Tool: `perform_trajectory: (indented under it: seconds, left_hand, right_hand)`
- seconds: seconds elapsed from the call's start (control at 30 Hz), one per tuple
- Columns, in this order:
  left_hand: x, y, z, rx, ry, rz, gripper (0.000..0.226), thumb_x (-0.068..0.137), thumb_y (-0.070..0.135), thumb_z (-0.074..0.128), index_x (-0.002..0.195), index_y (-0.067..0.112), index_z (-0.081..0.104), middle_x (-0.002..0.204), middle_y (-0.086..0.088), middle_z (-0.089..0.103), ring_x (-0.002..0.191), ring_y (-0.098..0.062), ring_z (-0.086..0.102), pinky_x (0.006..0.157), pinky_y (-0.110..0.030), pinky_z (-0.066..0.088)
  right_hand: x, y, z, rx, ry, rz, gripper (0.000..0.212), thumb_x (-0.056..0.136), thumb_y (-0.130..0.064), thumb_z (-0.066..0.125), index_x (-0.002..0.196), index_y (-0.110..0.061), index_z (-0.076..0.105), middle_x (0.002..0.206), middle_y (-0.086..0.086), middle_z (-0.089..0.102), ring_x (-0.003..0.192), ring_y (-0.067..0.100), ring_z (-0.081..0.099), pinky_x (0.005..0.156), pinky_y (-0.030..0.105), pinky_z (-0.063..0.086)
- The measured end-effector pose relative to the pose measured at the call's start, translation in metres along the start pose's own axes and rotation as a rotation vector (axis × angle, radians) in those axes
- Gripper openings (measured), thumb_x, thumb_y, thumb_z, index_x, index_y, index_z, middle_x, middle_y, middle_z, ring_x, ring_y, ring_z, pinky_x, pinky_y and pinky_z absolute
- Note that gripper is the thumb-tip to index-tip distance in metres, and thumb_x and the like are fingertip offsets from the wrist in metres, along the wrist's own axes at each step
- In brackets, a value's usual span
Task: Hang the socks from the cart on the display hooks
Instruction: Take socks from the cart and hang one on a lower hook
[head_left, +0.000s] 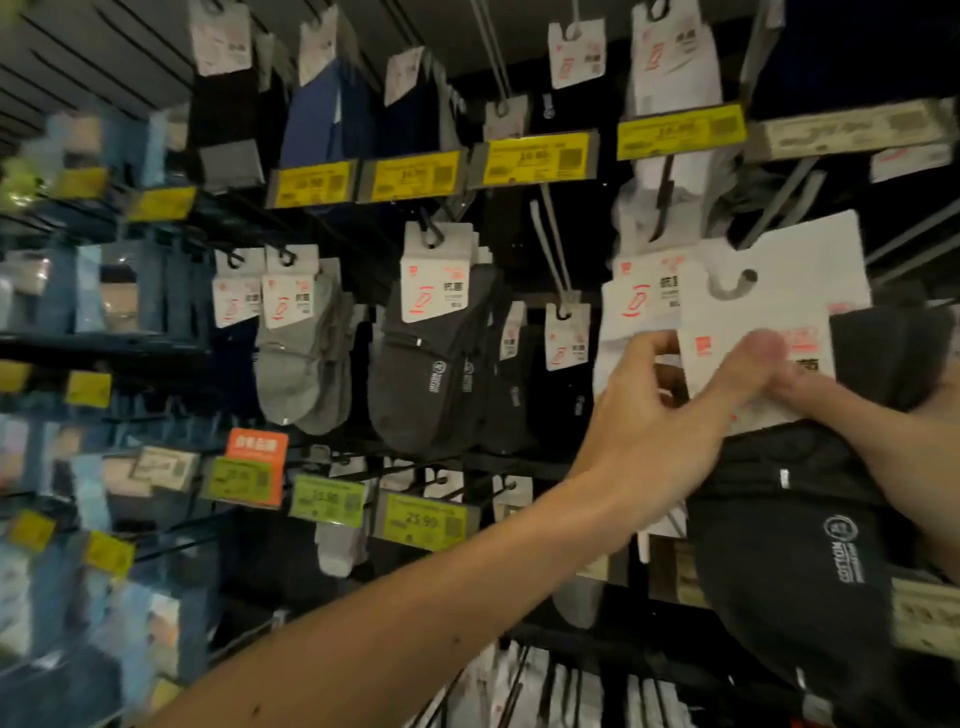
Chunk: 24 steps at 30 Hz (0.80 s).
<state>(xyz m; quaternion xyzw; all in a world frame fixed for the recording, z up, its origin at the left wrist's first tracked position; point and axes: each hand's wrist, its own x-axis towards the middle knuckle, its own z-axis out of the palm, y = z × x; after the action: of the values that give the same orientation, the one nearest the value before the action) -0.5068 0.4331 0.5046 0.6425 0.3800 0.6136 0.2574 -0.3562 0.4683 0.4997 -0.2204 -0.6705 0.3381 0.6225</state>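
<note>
Just under grey metal display hook (774, 205), pinching white cardboard header (789, 291) of black cotton sock pack (789, 545) between left hand (649, 421) thumb and fingers, right hand (831, 410) fingertips pinching alongside.

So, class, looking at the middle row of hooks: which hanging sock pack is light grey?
The light grey pack left of centre, hanging between a navy pack and the charcoal packs. Every other pack in that row is dark or white.

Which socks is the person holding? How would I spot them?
Find the wall of hanging socks, then look to its right side. There the left hand and right hand grip a black sock pack by its white card. It alone is held in hands, and looks biggest.
</note>
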Motion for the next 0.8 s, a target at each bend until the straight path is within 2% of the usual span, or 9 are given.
perform_trajectory:
  seconds: [0.07, 0.1, 0.2, 0.27, 0.33, 0.43, 0.57, 0.7, 0.8]
  left_hand:
    - [-0.001, 0.001, -0.004, 0.027, 0.025, 0.043, 0.045, 0.085, 0.055, 0.070, 0.120, 0.029, 0.058, 0.113, 0.011, 0.069, 0.105, -0.006, 0.065, 0.096, -0.034, 0.054]
    - [-0.002, 0.001, -0.007, 0.017, 0.037, 0.055, 0.041, 0.086, 0.050, 0.071, 0.119, 0.028, 0.060, 0.112, 0.012, 0.070, 0.105, -0.005, 0.065, 0.096, -0.033, 0.054]
    - [-0.009, -0.003, -0.021, -0.039, 0.057, 0.058, 0.034, 0.089, 0.039, 0.071, 0.117, 0.022, 0.063, 0.112, 0.008, 0.073, 0.105, -0.007, 0.067, 0.095, -0.032, 0.055]
    - [-0.015, -0.011, -0.032, -0.081, 0.073, 0.008, 0.027, 0.090, 0.036, 0.071, 0.112, 0.022, 0.064, 0.109, 0.005, 0.075, 0.102, -0.010, 0.070, 0.093, -0.032, 0.056]
    - [-0.022, -0.018, -0.046, -0.157, 0.108, -0.084, 0.028, 0.086, 0.035, 0.071, 0.110, 0.021, 0.065, 0.108, 0.001, 0.076, 0.100, -0.012, 0.071, 0.091, -0.031, 0.057]
    - [-0.034, -0.022, -0.072, -0.236, 0.125, -0.228, 0.031, 0.089, 0.029, 0.066, 0.116, 0.013, 0.064, 0.106, -0.004, 0.076, 0.096, -0.016, 0.073, 0.081, -0.029, 0.060]
    - [-0.046, -0.015, -0.115, -0.177, 0.272, -0.326, 0.024, 0.093, 0.023, 0.065, 0.115, 0.014, 0.065, 0.102, -0.005, 0.077, 0.089, -0.015, 0.073, 0.079, -0.031, 0.058]
    - [-0.051, -0.005, -0.153, -0.054, 0.453, -0.332, 0.013, 0.092, 0.018, 0.065, 0.103, 0.014, 0.067, 0.081, -0.003, 0.077, 0.066, -0.010, 0.072, 0.058, -0.023, 0.056]
    - [-0.051, -0.002, -0.177, 0.072, 0.531, -0.281, 0.011, 0.092, 0.025, 0.066, 0.095, 0.015, 0.069, 0.080, -0.003, 0.077, 0.060, -0.007, 0.069, 0.054, -0.022, 0.052]
  right_hand:
    - [-0.006, 0.011, -0.004, 0.039, -0.016, 0.034, 0.079, 0.044, -0.075, 0.087, 0.109, -0.032, 0.075, 0.114, 0.001, 0.075, 0.099, 0.013, 0.073, 0.087, 0.034, 0.054]
    - [-0.006, 0.010, 0.003, 0.064, -0.011, 0.021, 0.076, 0.045, -0.077, 0.084, 0.108, -0.035, 0.075, 0.110, -0.003, 0.076, 0.099, 0.013, 0.073, 0.086, 0.033, 0.055]
    - [-0.015, -0.005, 0.031, 0.144, 0.064, -0.034, 0.029, 0.056, -0.069, 0.065, 0.074, -0.049, 0.077, 0.081, -0.018, 0.076, 0.077, 0.003, 0.074, 0.060, 0.017, 0.057]
    - [-0.024, -0.007, 0.044, 0.245, 0.051, 0.016, 0.032, 0.060, -0.065, 0.054, 0.067, -0.044, 0.077, 0.075, -0.014, 0.076, 0.071, 0.006, 0.074, 0.057, 0.024, 0.058]
    - [-0.026, 0.000, 0.048, 0.283, -0.008, 0.120, 0.041, 0.065, -0.061, 0.054, 0.081, -0.032, 0.079, 0.083, -0.008, 0.078, 0.075, 0.010, 0.075, 0.069, 0.033, 0.056]
    - [-0.027, 0.014, 0.053, 0.294, -0.066, 0.204, 0.031, 0.077, -0.044, 0.062, 0.101, -0.028, 0.073, 0.094, -0.007, 0.078, 0.085, 0.009, 0.075, 0.074, 0.032, 0.060]
    - [-0.018, 0.028, 0.069, 0.301, -0.101, 0.262, 0.012, 0.093, -0.033, 0.062, 0.098, -0.030, 0.071, 0.090, -0.011, 0.078, 0.082, 0.004, 0.074, 0.062, 0.021, 0.058]
    - [-0.006, 0.030, 0.092, 0.280, -0.123, 0.263, 0.013, 0.095, -0.033, 0.061, 0.100, -0.027, 0.072, 0.089, -0.011, 0.078, 0.081, 0.003, 0.074, 0.060, 0.017, 0.057]
    - [0.003, 0.029, 0.112, 0.257, -0.155, 0.249, 0.018, 0.094, -0.038, 0.061, 0.103, -0.027, 0.072, 0.091, -0.011, 0.078, 0.082, 0.004, 0.074, 0.061, 0.018, 0.058]
